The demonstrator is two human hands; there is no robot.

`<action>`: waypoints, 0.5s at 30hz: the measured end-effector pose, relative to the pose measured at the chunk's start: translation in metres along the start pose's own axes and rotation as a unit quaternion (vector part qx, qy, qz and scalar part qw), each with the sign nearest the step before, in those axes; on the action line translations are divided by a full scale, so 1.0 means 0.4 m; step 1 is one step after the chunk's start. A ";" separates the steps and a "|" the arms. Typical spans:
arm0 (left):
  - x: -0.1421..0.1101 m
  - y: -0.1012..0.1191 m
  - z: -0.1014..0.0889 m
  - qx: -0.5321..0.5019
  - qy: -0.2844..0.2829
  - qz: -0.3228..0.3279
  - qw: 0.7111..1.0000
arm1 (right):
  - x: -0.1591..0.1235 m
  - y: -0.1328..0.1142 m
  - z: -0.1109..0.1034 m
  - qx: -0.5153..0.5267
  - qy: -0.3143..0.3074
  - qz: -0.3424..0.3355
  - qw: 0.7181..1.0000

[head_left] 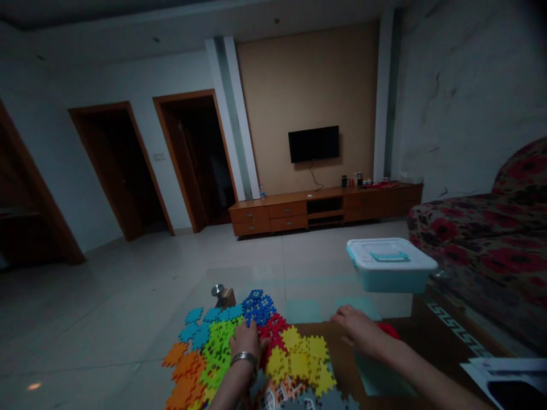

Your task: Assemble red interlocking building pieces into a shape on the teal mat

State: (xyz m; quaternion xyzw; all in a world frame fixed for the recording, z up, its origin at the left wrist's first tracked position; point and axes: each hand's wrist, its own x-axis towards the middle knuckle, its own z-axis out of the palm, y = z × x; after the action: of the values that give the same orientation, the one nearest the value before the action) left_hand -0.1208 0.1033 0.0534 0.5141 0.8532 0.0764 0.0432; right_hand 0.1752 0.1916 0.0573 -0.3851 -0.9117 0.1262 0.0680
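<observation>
My left hand [248,340], with a metal bracelet at its wrist, lies on the pile of interlocking plastic tiles. Its thumb stands apart from the fingers, and no tile shows in its grasp. Beneath and beside it are green tiles [219,343] and red tiles [276,331]. Blue tiles [257,304] lie just beyond the fingertips. To the right, my right hand [351,324] hovers over the glass table, fingers loosely apart with nothing visible in them. A red item [388,329] is partly hidden behind the right forearm. Yellow tiles [299,357] lie between the hands.
Orange tiles [184,373], light-blue tiles [196,333] and grey tiles [337,398] spread around the pile. A teal box with a white lid [391,256] stands at the table's far right. Papers [508,370] and a dark object lie near right. A floral sofa [478,239] is beyond.
</observation>
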 end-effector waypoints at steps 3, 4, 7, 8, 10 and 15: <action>0.018 -0.017 0.037 -0.008 0.004 0.004 1.000 | 0.085 -0.131 0.033 0.008 -0.002 -0.012 1.000; 0.021 -0.019 0.048 -0.015 0.008 0.008 1.000 | 0.116 -0.170 0.045 0.013 0.000 -0.009 1.000; 0.024 -0.034 0.071 -0.048 0.023 0.026 0.998 | 0.210 -0.264 0.083 0.035 0.008 0.027 0.999; 0.024 -0.044 0.077 -0.061 0.029 0.037 0.997 | 0.239 -0.287 0.095 0.043 0.010 0.047 0.998; 0.020 -0.072 0.090 -0.087 0.039 0.058 0.994 | 0.290 -0.321 0.117 0.057 0.014 0.092 0.994; 0.000 -0.143 0.107 -0.186 0.072 0.117 0.973 | 0.353 -0.344 0.173 0.101 0.028 0.142 0.984</action>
State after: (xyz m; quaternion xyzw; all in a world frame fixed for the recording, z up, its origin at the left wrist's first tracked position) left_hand -0.1639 0.0806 0.0011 0.5866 0.7587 0.2752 0.0669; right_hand -0.0323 0.1884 0.0337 -0.5049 -0.8281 0.2155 0.1137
